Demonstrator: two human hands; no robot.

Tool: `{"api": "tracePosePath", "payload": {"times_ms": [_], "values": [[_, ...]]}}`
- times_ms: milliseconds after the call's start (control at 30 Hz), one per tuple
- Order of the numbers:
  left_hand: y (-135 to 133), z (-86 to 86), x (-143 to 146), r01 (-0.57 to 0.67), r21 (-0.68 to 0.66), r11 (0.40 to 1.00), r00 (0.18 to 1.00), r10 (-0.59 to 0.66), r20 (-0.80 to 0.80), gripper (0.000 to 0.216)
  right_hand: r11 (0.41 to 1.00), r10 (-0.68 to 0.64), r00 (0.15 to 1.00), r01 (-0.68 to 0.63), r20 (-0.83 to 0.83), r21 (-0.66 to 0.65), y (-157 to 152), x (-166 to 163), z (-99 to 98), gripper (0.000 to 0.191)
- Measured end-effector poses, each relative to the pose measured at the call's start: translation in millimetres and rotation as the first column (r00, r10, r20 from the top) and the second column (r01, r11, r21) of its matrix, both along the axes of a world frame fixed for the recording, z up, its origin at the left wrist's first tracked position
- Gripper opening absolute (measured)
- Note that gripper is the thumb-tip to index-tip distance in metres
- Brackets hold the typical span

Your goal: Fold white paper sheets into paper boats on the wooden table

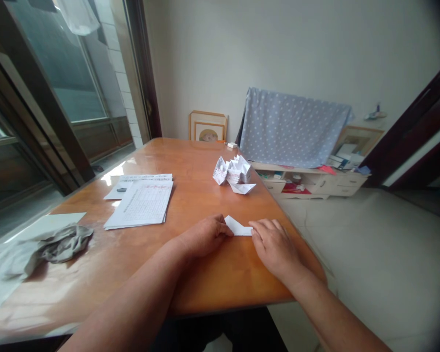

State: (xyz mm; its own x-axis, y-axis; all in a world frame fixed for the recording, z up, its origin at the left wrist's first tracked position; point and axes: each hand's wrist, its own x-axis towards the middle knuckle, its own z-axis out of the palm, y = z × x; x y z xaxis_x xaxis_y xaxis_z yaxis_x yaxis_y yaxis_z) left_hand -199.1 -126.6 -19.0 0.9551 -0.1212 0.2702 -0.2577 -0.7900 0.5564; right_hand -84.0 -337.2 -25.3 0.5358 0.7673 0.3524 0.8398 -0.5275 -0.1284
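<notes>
A small folded white paper (238,227) lies flat on the wooden table (190,161) near its right edge. My left hand (205,234) has its fingers curled and pressed onto the paper's left end. My right hand (273,244) lies palm down, fingertips pressing the paper's right end. Most of the paper is covered by the fingers. A little farther back sits a cluster of finished folded paper shapes (236,173), printed white, one like a small boat.
A stack of printed sheets (141,205) with a dark pen (121,189) lies left of centre. A crumpled grey cloth (64,242) rests at the left. Beyond the table stand a low cabinet (315,183), a dotted blue cover (293,127) and framed pictures.
</notes>
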Motion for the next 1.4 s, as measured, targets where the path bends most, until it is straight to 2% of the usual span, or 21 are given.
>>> {"api": "tracePosePath", "payload": {"times_ms": [67, 133, 367, 600, 733, 867, 967, 1033, 1133, 1400], "values": [[1, -1.9, 1, 0.018, -0.018, 1.0, 1.0, -0.017, 0.022, 0.033, 0.994, 0.103, 0.994, -0.104, -0.021, -0.037, 2, -15, -0.9, 0.034], [2, -4.0, 2, 0.035, -0.026, 0.999, 0.999, -0.034, 0.036, 0.035, 0.989, 0.131, 0.991, -0.133, -0.027, -0.07, 5, -26, -2.1, 0.034], [3, -6.0, 2, 0.038, -0.014, 0.999, 0.999, -0.037, 0.038, 0.037, 0.983, 0.098, 0.994, -0.088, 0.051, -0.16, 7, -33, 6.5, 0.036], [1, -1.3, 0, 0.017, 0.023, 1.0, 1.0, -0.017, 0.01, 0.033, 0.982, -0.009, 0.995, 0.028, 0.103, -0.189, -21, -14, 8.7, 0.036], [1, 0.3, 0, 0.01, 0.026, 1.0, 1.0, -0.01, 0.001, 0.034, 0.984, -0.033, 0.993, 0.052, 0.112, -0.17, -29, -10, 6.6, 0.037], [1, 2.5, 0, -0.014, 0.07, 0.997, 0.999, 0.016, -0.028, 0.034, 0.995, -0.004, 0.995, 0.015, 0.104, -0.102, -20, -19, 5.4, 0.041], [3, 4.3, -1, -0.091, 0.129, 0.988, 0.994, 0.099, -0.056, 0.036, 0.988, 0.105, 0.993, -0.098, 0.054, -0.119, -7, -30, 5.1, 0.04], [4, 5.6, -1, -0.144, 0.14, 0.98, 0.985, 0.156, -0.079, 0.038, 0.983, 0.126, 0.992, -0.121, 0.028, -0.135, 0, -36, 5.9, 0.036], [7, 7.3, -1, -0.194, 0.108, 0.975, 0.97, 0.207, -0.127, 0.04, 0.982, 0.118, 0.993, -0.115, 0.009, -0.147, 8, -42, 8.9, 0.033], [12, 9.7, 1, -0.244, -0.036, 0.969, 0.954, 0.233, -0.189, 0.029, 0.971, 0.182, 0.983, -0.186, -0.038, -0.153, 24, -51, 14.3, 0.037]]}}
